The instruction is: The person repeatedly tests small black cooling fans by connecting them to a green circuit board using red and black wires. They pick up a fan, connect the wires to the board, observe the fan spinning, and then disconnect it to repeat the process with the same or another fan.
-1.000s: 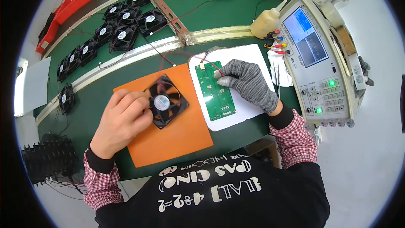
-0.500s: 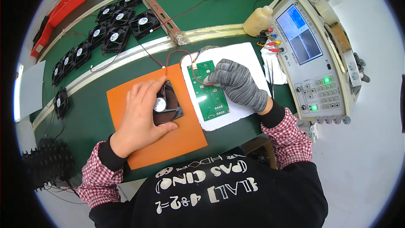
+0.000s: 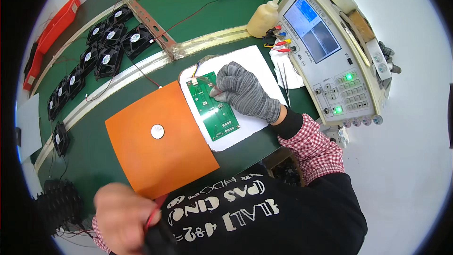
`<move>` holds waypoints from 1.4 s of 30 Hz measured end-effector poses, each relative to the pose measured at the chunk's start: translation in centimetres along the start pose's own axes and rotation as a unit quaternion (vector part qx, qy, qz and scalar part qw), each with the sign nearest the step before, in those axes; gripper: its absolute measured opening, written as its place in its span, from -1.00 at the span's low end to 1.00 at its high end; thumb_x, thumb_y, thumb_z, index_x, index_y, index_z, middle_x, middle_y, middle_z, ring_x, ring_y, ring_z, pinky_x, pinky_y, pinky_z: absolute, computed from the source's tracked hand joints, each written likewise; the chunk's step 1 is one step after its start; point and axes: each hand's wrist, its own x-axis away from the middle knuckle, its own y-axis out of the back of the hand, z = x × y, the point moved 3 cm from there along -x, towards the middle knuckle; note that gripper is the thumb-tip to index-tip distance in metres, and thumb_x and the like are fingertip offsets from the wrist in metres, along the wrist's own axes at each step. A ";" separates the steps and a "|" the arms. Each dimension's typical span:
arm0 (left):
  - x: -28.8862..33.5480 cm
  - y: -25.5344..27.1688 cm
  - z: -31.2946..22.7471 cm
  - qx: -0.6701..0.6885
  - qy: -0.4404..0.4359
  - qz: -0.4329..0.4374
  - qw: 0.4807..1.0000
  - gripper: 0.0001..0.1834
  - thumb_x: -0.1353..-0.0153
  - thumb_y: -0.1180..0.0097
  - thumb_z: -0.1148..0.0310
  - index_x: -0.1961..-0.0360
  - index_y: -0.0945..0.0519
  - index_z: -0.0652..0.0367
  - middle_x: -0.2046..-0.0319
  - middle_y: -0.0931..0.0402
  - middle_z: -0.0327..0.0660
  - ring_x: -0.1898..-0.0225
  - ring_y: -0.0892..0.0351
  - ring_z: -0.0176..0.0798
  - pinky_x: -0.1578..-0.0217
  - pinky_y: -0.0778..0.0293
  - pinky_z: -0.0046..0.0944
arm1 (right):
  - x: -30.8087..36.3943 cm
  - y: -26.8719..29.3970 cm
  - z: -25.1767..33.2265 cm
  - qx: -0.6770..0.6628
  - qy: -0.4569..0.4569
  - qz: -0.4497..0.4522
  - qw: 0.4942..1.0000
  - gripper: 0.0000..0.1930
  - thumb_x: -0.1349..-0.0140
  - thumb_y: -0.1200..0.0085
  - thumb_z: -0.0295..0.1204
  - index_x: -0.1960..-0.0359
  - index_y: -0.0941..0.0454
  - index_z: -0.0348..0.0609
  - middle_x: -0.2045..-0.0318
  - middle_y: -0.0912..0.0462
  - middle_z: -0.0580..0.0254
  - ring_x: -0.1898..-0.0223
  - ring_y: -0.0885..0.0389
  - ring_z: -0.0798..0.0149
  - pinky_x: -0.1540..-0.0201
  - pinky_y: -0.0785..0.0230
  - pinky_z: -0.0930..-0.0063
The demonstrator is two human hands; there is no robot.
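Smeared by motion, my left hand (image 3: 123,215) is closed round a dark fan (image 3: 160,237) at the lower left, in front of my body; a red wire runs beside its thumb. A round white disc (image 3: 157,131) with small print lies on the orange sheet (image 3: 137,108). My right hand (image 3: 245,92), in a grey knitted glove, has its fingertips pinched together at the upper right edge of the green circuit board (image 3: 214,115). What they pinch is hidden. The board rests on a white pad (image 3: 255,61), with a white connector (image 3: 193,81) and coloured wires at its top.
Several black fans (image 3: 112,35) lie with their wires at the back left. Behind the pad stand a squeeze bottle (image 3: 263,20) and a slotted metal bar (image 3: 150,26). A test instrument (image 3: 325,56) fills the right side; tweezers (image 3: 286,82) lie before it.
My left hand has lifted the fan off the orange sheet and moved toward my body at lower left. The white disc now shows on the sheet. My right hand stays by the board.
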 end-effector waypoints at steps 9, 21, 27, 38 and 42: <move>-1.3 2.0 1.7 0.570 0.382 0.087 0.722 -0.73 -0.40 0.11 0.32 0.22 -0.29 0.41 0.50 -0.37 0.09 0.57 -0.44 0.00 0.71 -0.43 -0.10 | 0.1 0.2 0.1 0.029 0.000 0.005 1.000 -0.84 0.07 -0.33 -0.52 0.39 -0.70 -0.08 0.36 -0.55 0.25 0.19 -0.50 0.15 0.05 -0.40 0.30; -6.2 -3.4 7.9 -0.286 -0.101 0.175 0.937 -0.08 0.02 -0.42 0.14 -0.27 -0.28 0.44 -0.23 -0.34 0.20 -0.19 -0.42 0.17 -0.21 -0.33 0.02 | 0.4 -0.2 0.0 -0.046 -0.018 -0.007 0.999 -0.86 0.02 -0.28 -0.60 0.38 -0.64 -0.16 0.37 -0.57 0.21 0.26 -0.58 0.14 0.13 -0.46 0.31; -4.6 -3.3 28.7 -0.452 0.060 0.160 0.876 -0.15 0.05 -0.41 0.17 -0.25 -0.36 0.30 -0.21 -0.31 0.13 -0.24 -0.30 0.12 -0.21 -0.28 -0.09 | -0.3 1.1 0.8 -0.089 -0.034 -0.123 0.988 -0.82 0.00 -0.33 -0.60 0.34 -0.64 -0.20 0.34 -0.58 0.21 0.26 -0.59 0.26 0.18 -0.45 0.41; -3.8 -6.9 7.5 -0.036 -0.048 0.404 0.913 -0.18 0.22 -0.44 0.14 -0.13 -0.46 0.21 -0.03 -0.46 -0.07 0.00 -0.44 -0.03 -0.01 -0.31 -0.11 | -0.9 1.1 6.9 -0.017 0.152 -0.025 0.988 -0.37 -0.04 -0.23 -0.55 -0.24 -0.42 -0.04 -0.09 -0.50 0.05 -0.11 -0.49 -0.02 -0.21 -0.35 0.21; -4.1 -2.6 5.9 -0.169 -0.031 0.388 0.906 -0.23 0.19 -0.42 0.30 -0.15 -0.48 0.20 -0.04 -0.52 -0.09 -0.01 -0.48 -0.04 -0.04 -0.28 -0.09 | 0.6 0.6 5.6 0.031 0.180 0.002 0.983 -0.56 -0.07 -0.21 -0.51 -0.05 -0.54 -0.06 0.21 -0.51 0.18 0.15 -0.51 0.09 0.05 -0.40 0.21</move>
